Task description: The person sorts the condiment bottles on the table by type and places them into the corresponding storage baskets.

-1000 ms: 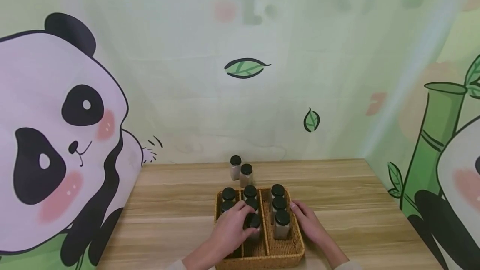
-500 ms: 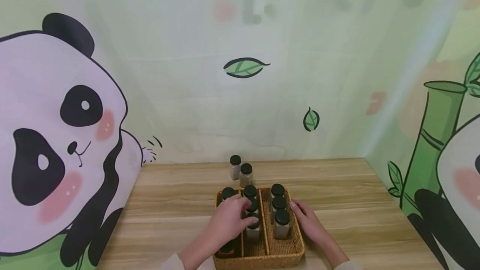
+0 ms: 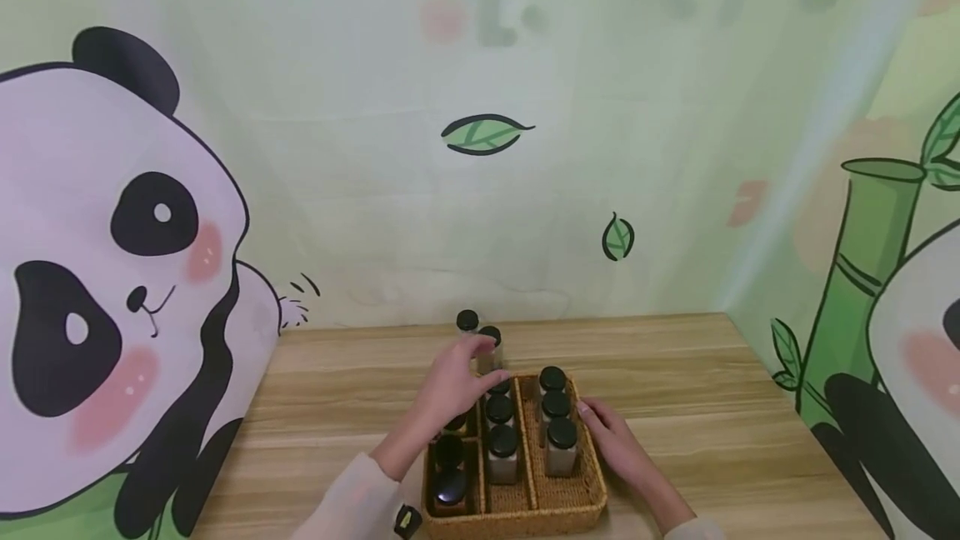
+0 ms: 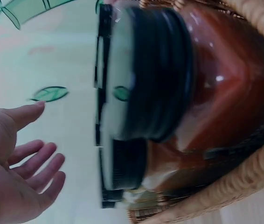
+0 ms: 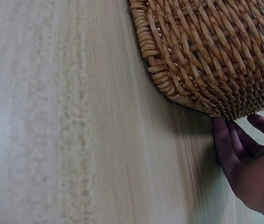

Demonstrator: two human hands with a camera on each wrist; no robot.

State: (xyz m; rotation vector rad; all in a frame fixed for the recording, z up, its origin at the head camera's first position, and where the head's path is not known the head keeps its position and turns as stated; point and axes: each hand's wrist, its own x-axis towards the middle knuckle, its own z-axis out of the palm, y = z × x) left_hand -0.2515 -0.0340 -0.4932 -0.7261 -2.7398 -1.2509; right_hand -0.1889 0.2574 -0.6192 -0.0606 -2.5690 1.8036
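My left hand [image 3: 450, 386] is over the back left of the wicker basket [image 3: 517, 523], thumb and fingers apart beside a black-lidded jar [image 3: 491, 358] behind the basket. In the left wrist view that hand [image 4: 22, 163] is spread and holds nothing. My right hand [image 3: 622, 448] rests against the basket's right side; in the right wrist view its extended fingers [image 5: 223, 140] touch the woven wall. Inside the basket, jars with black lids stand in the middle [image 3: 503, 467] and right [image 3: 561, 458] compartments. A jar of red-brown contents [image 4: 230, 79] fills the left wrist view.
Another black-lidded jar [image 3: 467, 322] stands on the wooden table [image 3: 352, 390] behind the basket, partly hidden by my left hand. Dark-lidded jars [image 3: 450, 486] sit in the basket's left side. A panda-printed backdrop [image 3: 360, 190] rises at the table's far edge.
My left hand has left the middle row of jars and moved back toward the jars behind the basket. The front middle jar is now uncovered. My right hand stays at the basket's side.
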